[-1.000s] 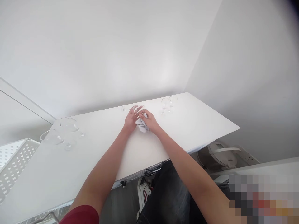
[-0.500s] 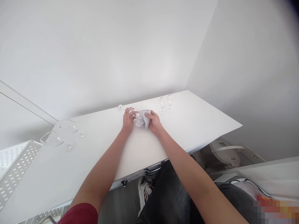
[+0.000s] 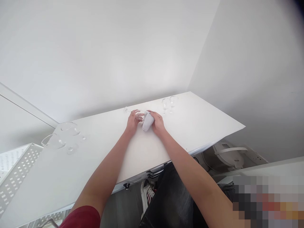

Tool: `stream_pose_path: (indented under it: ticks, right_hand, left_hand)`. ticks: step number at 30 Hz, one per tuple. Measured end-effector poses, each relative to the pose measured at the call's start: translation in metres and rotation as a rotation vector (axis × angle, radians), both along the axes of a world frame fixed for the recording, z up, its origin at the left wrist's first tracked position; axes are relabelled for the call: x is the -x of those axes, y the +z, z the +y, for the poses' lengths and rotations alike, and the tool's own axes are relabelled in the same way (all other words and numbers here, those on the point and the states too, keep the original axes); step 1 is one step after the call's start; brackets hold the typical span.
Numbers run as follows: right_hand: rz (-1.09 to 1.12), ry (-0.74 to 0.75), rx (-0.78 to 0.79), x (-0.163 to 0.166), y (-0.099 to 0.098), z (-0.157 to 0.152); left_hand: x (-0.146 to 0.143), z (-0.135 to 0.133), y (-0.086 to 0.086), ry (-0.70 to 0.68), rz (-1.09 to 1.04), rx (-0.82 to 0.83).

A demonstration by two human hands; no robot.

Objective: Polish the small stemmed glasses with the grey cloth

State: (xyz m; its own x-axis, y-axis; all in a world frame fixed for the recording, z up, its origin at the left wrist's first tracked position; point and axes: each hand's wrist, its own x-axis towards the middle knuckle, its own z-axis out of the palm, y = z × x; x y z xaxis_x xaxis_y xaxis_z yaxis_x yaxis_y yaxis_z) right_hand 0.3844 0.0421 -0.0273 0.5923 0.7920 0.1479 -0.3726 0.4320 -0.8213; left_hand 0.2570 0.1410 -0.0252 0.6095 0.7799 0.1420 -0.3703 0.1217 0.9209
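Over the middle of the white table (image 3: 142,152), my left hand (image 3: 133,122) is closed round the bowl of a clear wine glass (image 3: 125,110). The glass lies sideways in the air, its foot pointing to the left. My right hand (image 3: 158,123) grips a light grey cloth (image 3: 148,121) against the rim end of that glass; whether part of the cloth is inside the bowl I cannot tell. Two more wine glasses (image 3: 166,103) stand upright at the back, right of my hands. On the left of the table are other clear wine glasses (image 3: 53,142).
A white wall (image 3: 114,57) rises behind the table. White perforated shelving (image 3: 21,167) stands at the left end. Below the right side sits a white lidded appliance (image 3: 228,155). A shoe (image 3: 147,193) shows on the floor under the front edge.
Both hands have shifted slightly right with the glass. The cloth has turned and now shows a smoother, flatter face toward me. The standing glasses have stayed put.
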Motion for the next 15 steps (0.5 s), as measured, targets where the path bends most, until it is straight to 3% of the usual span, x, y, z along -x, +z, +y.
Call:
stream_pose_path:
  ticks: [5, 8, 15]
  right_hand:
    - [-0.349, -0.201, 0.071, -0.0065, -0.0024, -0.0063]
    - [-0.378, -0.199, 0.157, -0.0067, -0.0051, -0.0066]
    - [-0.345, -0.103, 0.156, -0.0072, -0.0065, -0.0049]
  left_hand:
    - [0.0014, 0.0004, 0.0022, -0.065, 0.014, 0.055]
    - [0.0003, 0.0013, 0.001, -0.061, 0.021, 0.035]
    - [0.0004, 0.0, 0.0003, -0.023, 0.009, -0.019]
